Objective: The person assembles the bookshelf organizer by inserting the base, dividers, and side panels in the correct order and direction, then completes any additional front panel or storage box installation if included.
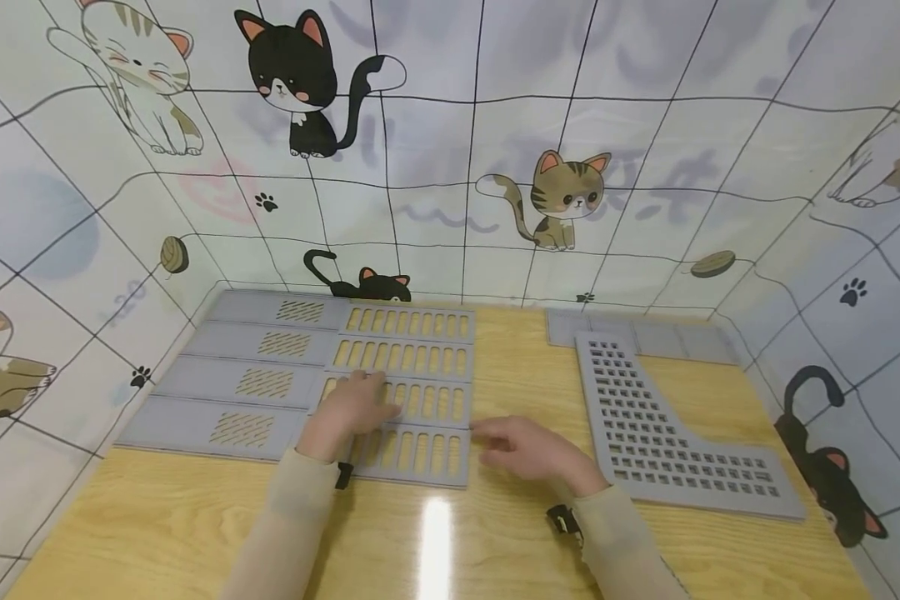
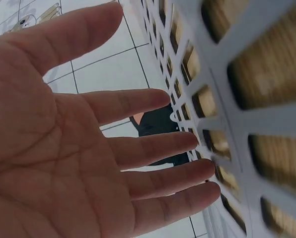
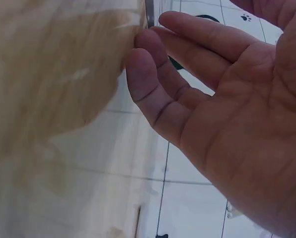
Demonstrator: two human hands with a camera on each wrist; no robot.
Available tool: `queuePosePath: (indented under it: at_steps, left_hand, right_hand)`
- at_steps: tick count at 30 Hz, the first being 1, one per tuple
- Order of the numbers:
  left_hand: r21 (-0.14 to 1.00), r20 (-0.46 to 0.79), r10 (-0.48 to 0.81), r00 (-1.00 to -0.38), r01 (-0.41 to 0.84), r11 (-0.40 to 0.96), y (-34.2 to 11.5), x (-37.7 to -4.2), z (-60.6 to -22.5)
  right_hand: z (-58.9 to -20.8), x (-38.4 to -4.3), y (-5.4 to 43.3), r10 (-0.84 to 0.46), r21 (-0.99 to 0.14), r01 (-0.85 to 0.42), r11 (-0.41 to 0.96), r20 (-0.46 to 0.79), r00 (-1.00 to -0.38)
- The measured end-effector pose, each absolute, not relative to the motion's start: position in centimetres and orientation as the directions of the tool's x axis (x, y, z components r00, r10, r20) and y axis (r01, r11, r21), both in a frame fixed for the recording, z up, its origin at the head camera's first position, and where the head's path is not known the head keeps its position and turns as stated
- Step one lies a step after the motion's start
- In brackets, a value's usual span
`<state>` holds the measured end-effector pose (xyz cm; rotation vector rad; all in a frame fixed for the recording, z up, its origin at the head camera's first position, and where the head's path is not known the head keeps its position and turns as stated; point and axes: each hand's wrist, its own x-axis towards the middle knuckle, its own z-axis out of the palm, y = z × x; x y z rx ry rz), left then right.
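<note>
My left hand (image 1: 352,408) lies over grey slotted panels (image 1: 435,428), set in rows on the wooden table. In the left wrist view, the fingers of that hand (image 2: 88,144) are straight and spread, with fingertips at the slotted grey surface (image 2: 227,106). At the right edge of the panels is my right hand (image 1: 532,452), its index fingertip at the border between two rows. The right wrist view shows this hand (image 3: 227,106) with bent lower fingers close to the tabletop (image 3: 53,79) and nothing gripped. Left of the slots, grey panels (image 1: 187,379) carry patches of slanted cuts.
An L-shaped grey panel (image 1: 678,457) with small square holes lies on the right. Behind it, a plain grey strip (image 1: 663,339) lies by the back wall. Cat-patterned sheets (image 1: 435,142) surround the wooden table (image 1: 390,542) at the back and sides.
</note>
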<state>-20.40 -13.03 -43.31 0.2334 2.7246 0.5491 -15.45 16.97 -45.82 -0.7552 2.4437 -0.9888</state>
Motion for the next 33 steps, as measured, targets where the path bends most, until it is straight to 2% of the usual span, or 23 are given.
queuePosePath:
  at_steps: [4,8,14,21,33]
  left_hand:
    - [0.4,-0.282,0.241,-0.929,0.115,0.909,-13.9,-20.5,-43.4]
    - [0.392,-0.281,0.233,-0.931,0.11,0.913,-15.2,-20.6,-43.3]
    - [0.372,-0.306,0.223,-0.925,0.1,0.923,-17.6,-20.6,-43.3]
    - [0.386,-0.384,0.273,-0.882,0.115,0.915,-18.5,-20.4,-43.0]
    - [0.392,-0.368,0.255,-0.894,0.099,0.915,-18.1,-20.4,-44.1]
  right_hand:
    - [-45.2,-15.8,18.8,-0.536,-0.706,-0.304,0.64,-0.127,-0.834]
    - [-44.2,-15.9,22.5,-0.397,-0.699,-0.222,0.679,-0.095,-0.913]
    - [-42.6,-15.6,28.3,-0.161,-0.583,-0.06,0.81,-0.123,-0.979]
    - [-42.1,-15.2,33.8,0.04,-0.39,0.153,0.908,-0.281,-0.959]
    - [-43.4,-14.8,36.3,0.073,-0.377,0.255,0.891,-0.434,-0.898]
